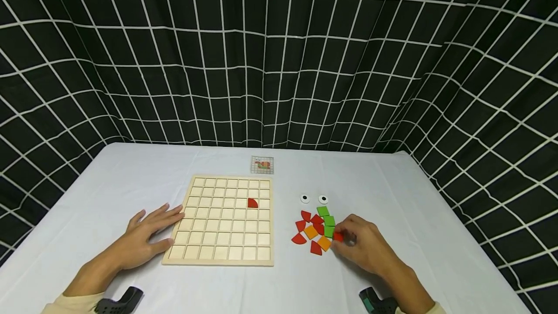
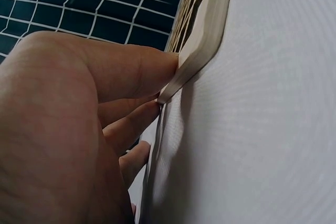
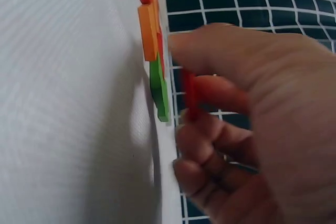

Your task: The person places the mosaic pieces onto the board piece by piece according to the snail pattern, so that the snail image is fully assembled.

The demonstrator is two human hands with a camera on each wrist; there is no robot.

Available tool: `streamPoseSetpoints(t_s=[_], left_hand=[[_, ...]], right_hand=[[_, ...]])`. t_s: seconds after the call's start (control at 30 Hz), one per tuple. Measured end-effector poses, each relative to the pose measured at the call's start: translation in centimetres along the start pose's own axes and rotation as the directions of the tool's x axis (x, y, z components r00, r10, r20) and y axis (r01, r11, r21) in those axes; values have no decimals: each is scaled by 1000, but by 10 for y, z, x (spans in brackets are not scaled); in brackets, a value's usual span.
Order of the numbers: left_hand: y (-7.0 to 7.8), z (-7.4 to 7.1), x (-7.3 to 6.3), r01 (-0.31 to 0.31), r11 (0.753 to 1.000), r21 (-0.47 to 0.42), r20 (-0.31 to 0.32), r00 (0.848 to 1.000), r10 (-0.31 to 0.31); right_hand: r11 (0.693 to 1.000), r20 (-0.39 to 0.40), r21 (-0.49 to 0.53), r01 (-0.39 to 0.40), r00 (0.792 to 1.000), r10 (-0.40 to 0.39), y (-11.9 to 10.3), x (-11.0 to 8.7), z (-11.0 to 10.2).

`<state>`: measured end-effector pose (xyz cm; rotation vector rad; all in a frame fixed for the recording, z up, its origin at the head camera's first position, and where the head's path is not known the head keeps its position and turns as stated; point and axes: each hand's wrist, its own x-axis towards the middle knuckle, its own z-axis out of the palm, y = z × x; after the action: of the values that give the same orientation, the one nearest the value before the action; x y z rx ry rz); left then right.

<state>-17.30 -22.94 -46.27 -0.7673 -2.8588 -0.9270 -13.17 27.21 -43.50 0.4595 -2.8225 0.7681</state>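
- Left hand (image 1: pixel 139 243): fingers straight and spread, gripping nothing, touching the board's (image 1: pixel 224 239) left edge, probably steadying it.
- Right hand (image 1: pixel 366 243), right of the board: fingers curled, pinching a red piece (image 1: pixel 338 237).
- Loose pieces (image 1: pixel 329 220): right of the board, seemingly for easy reach.

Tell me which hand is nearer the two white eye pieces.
Right. In the head view, the right hand is below and right of the eye pieces; the left hand is farther off to their left, touching the board.
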Motion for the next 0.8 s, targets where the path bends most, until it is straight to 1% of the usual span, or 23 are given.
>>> streamPoseSetpoints(t_s=[0.17, 0.33, 0.47, 0.63, 0.8], left_hand=[[1, 1, 0, 7, 1000, -7, 8, 1000, -7], [2, 1, 0, 12, 1000, 3, -2, 1000, -12], [1, 1, -1, 1, 1000, -4, -3, 1000, -1], [0, 2, -3, -13, 1000, 1, -1, 1000, 13], [-1, 2, -2, -13, 1000, -4, 0, 1000, 13]], right_hand=[[999, -58, 22, 48, 997, -46, -7, 4, -3], [991, -71, 91, 96, 993, -89, -19, 13, -2], [983, -83, 135, 126, 990, -115, -31, 23, 2], [971, -113, 152, 183, 980, -167, -45, 33, 9], [962, -131, 176, 207, 974, -186, -57, 43, 17]])
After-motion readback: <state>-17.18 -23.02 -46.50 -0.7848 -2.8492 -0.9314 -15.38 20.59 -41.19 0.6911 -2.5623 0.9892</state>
